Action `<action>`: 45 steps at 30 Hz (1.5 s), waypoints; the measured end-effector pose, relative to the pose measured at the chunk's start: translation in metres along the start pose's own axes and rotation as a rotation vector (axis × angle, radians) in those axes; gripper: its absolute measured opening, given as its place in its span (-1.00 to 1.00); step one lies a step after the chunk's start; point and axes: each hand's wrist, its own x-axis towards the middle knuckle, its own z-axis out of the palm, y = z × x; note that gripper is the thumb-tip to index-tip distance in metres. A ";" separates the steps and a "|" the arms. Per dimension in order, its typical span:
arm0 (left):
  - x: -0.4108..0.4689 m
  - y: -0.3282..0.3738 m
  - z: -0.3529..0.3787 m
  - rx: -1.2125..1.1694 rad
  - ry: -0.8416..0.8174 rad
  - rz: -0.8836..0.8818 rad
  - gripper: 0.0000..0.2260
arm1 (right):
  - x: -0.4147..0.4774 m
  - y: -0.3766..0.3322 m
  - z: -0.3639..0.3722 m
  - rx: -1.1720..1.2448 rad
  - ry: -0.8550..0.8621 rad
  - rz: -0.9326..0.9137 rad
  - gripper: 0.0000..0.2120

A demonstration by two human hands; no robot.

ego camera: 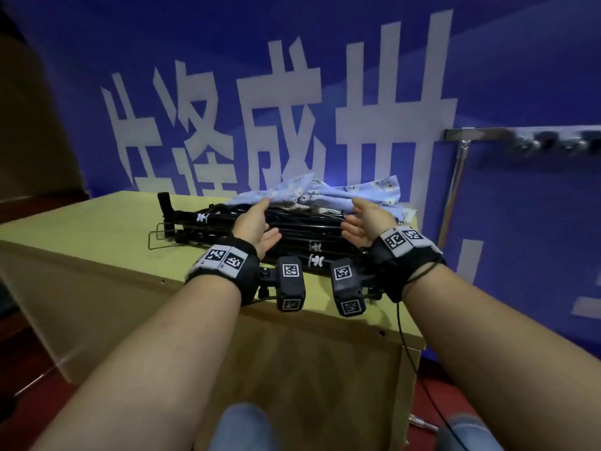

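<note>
A light blue floral cloth lies crumpled at the back of a yellow-topped wooden cabinet. In front of it lies a bundle of folded black stands. My left hand reaches forward, palm turned inward, fingertips near the cloth's left edge. My right hand mirrors it on the right, fingers loosely spread above the stands and close to the cloth. Neither hand holds anything. Both wrists wear black bands with square marker tags.
A blue wall banner with large white characters stands right behind the cabinet. A chrome rack with hooks stands at the right. A thin wire hanger lies left of the stands. A black cable hangs down the cabinet's right side.
</note>
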 end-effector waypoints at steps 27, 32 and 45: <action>0.137 -0.019 -0.002 -0.392 0.162 -0.072 -0.66 | 0.111 0.023 0.027 0.131 0.134 0.041 -0.74; 0.141 -0.018 0.003 -0.399 0.072 0.022 -0.63 | 0.119 0.012 0.027 0.228 0.139 -0.017 -0.71; 0.159 -0.035 0.026 -0.445 -0.095 0.005 -0.78 | 0.142 0.008 -0.008 0.126 0.327 -0.175 -0.80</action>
